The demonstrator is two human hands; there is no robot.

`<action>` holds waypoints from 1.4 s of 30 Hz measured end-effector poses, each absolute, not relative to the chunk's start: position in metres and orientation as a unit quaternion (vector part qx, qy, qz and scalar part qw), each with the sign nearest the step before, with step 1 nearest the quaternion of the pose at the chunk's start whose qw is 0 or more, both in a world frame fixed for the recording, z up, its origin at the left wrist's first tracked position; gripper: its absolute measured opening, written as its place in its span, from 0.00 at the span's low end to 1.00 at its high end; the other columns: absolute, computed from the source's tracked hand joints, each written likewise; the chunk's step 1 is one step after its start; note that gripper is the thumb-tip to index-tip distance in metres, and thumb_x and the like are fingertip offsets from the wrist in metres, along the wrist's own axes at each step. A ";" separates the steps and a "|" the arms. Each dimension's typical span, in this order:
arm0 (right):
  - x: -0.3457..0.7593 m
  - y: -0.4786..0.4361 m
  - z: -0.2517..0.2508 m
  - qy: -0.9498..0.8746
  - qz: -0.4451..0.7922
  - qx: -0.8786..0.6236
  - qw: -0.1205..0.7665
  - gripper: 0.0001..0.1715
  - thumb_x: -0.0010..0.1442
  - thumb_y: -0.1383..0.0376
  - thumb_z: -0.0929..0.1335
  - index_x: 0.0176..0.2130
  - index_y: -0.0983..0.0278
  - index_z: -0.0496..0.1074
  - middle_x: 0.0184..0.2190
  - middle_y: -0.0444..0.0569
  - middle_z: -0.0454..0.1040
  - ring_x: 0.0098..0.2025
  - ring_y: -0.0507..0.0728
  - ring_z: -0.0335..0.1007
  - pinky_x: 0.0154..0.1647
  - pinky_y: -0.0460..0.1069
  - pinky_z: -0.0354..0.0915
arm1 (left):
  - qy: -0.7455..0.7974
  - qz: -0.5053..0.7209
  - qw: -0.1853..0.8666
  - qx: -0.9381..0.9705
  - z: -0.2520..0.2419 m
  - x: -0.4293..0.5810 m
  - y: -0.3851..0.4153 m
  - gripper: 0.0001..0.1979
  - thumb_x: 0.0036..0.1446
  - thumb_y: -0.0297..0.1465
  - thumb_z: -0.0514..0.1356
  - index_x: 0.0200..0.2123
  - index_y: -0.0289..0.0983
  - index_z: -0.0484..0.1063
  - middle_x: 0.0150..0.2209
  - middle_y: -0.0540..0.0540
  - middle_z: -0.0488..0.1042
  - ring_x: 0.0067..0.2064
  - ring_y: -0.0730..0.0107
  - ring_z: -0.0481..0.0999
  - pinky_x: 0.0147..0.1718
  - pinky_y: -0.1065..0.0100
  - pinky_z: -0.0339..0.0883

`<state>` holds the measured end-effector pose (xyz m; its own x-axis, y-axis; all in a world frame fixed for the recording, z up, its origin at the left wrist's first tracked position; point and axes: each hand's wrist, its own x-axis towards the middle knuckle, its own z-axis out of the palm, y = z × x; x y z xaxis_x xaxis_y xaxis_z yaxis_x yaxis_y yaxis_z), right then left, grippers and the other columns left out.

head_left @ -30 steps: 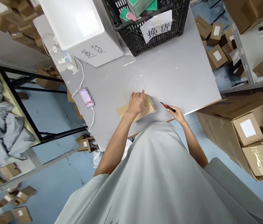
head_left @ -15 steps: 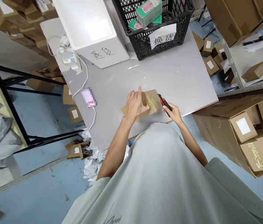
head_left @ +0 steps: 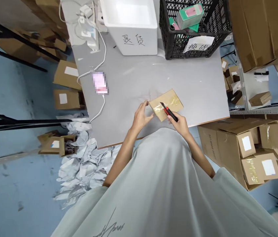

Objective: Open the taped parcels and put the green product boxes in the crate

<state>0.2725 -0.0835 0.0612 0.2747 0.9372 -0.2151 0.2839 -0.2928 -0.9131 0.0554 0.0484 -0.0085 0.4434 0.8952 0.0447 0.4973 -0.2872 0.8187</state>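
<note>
A small brown cardboard box (head_left: 174,99) lies at an angle on the grey table, its upper face crossed by shiny clear tape. My right hand (head_left: 180,125) grips a black and red box cutter (head_left: 170,113). The tip of its blade is over the left part of the box, by the tape; whether it touches cannot be told. My left hand (head_left: 140,117) is at the box's left edge, thumb and fingers apart, the fingertips close to or touching the near-left corner.
Behind stand a white bin (head_left: 139,41) and a black crate (head_left: 169,46) with green-and-pink boxes (head_left: 190,16). A phone (head_left: 99,82) on a white cable lies left. Crumpled paper (head_left: 79,168) covers the floor at left. A large carton (head_left: 224,144) of boxes stands right.
The box has turned, and its taped face is now uppermost. My left hand has come off its top to the left edge. The cutter has moved from beside the box to over it.
</note>
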 end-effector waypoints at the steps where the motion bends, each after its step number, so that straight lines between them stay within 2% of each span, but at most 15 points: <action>1: 0.267 -0.083 0.061 -0.452 0.408 -0.700 0.373 0.31 0.76 0.44 0.69 0.64 0.61 0.82 0.39 0.47 0.87 0.35 0.58 0.85 0.46 0.52 0.80 | 0.453 0.262 0.396 0.755 -0.007 0.051 0.051 0.47 0.57 0.34 0.71 0.78 0.40 0.63 0.69 0.35 0.78 0.70 0.46 0.79 0.72 0.46 0.72; 3: 0.256 -0.080 0.063 -0.473 0.396 -0.718 0.321 0.28 0.78 0.49 0.68 0.66 0.58 0.81 0.39 0.46 0.88 0.35 0.58 0.86 0.46 0.51 0.79 | 0.443 0.270 0.423 0.743 -0.001 0.046 0.060 0.40 0.59 0.34 0.69 0.75 0.40 0.69 0.68 0.37 0.79 0.72 0.48 0.78 0.73 0.47 0.70; 5: 0.246 -0.077 0.069 -0.487 0.375 -0.741 0.271 0.26 0.80 0.52 0.67 0.68 0.57 0.79 0.42 0.47 0.89 0.38 0.59 0.88 0.47 0.50 0.79 | 0.450 0.277 0.446 0.722 0.007 0.049 0.071 0.32 0.63 0.36 0.66 0.70 0.39 0.75 0.65 0.39 0.83 0.69 0.52 0.81 0.71 0.50 0.72; 8: 0.234 -0.072 0.081 -0.496 0.334 -0.779 0.191 0.27 0.81 0.54 0.66 0.72 0.57 0.76 0.49 0.49 0.90 0.45 0.61 0.89 0.53 0.51 0.78 | 0.485 0.264 0.469 0.689 0.017 0.062 0.084 0.21 0.66 0.38 0.65 0.60 0.39 0.82 0.57 0.40 0.87 0.58 0.56 0.87 0.62 0.56 0.78; 12: 0.225 -0.067 0.098 -0.510 0.287 -0.805 0.097 0.29 0.83 0.56 0.65 0.76 0.55 0.71 0.58 0.51 0.88 0.56 0.65 0.88 0.60 0.53 0.76 | 0.518 0.238 0.496 0.655 0.021 0.072 0.092 0.15 0.62 0.37 0.69 0.49 0.39 0.86 0.51 0.41 0.89 0.46 0.59 0.88 0.52 0.60 0.81; 17: 0.222 -0.064 0.108 -0.534 0.281 -0.797 0.030 0.31 0.83 0.57 0.64 0.80 0.52 0.66 0.66 0.50 0.83 0.61 0.66 0.85 0.59 0.53 0.76 | 0.511 0.246 0.542 0.620 0.019 0.065 0.091 0.14 0.61 0.37 0.70 0.47 0.38 0.88 0.45 0.41 0.90 0.45 0.58 0.88 0.45 0.64 0.80; 27: 0.215 -0.059 0.114 -0.557 0.251 -0.791 -0.033 0.33 0.85 0.57 0.60 0.82 0.57 0.61 0.62 0.55 0.86 0.59 0.66 0.85 0.56 0.51 0.74 | 0.520 0.268 0.548 0.598 0.016 0.068 0.090 0.13 0.59 0.37 0.72 0.45 0.37 0.88 0.44 0.41 0.90 0.44 0.56 0.88 0.47 0.62 0.81; 34: 0.216 -0.057 0.118 -0.569 0.242 -0.784 -0.058 0.34 0.86 0.56 0.58 0.84 0.56 0.58 0.62 0.55 0.85 0.58 0.65 0.84 0.56 0.52 0.73 | 0.523 0.267 0.545 0.598 0.016 0.067 0.087 0.15 0.61 0.37 0.71 0.48 0.38 0.88 0.46 0.41 0.90 0.45 0.57 0.88 0.46 0.63 0.80; 42: 0.204 -0.052 0.139 -0.572 0.232 -0.774 -0.143 0.35 0.86 0.59 0.56 0.85 0.58 0.54 0.58 0.60 0.85 0.54 0.66 0.85 0.57 0.55 0.75 | 0.528 0.277 0.538 0.596 0.012 0.069 0.083 0.16 0.60 0.40 0.72 0.48 0.39 0.88 0.46 0.42 0.90 0.45 0.57 0.88 0.47 0.63 0.81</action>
<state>0.2037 -0.0518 0.1394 0.2386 0.8187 -0.5223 0.9512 -0.3054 -0.0443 0.0695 0.0833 0.0118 0.2896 0.9271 -0.2380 0.3321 0.1359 0.9334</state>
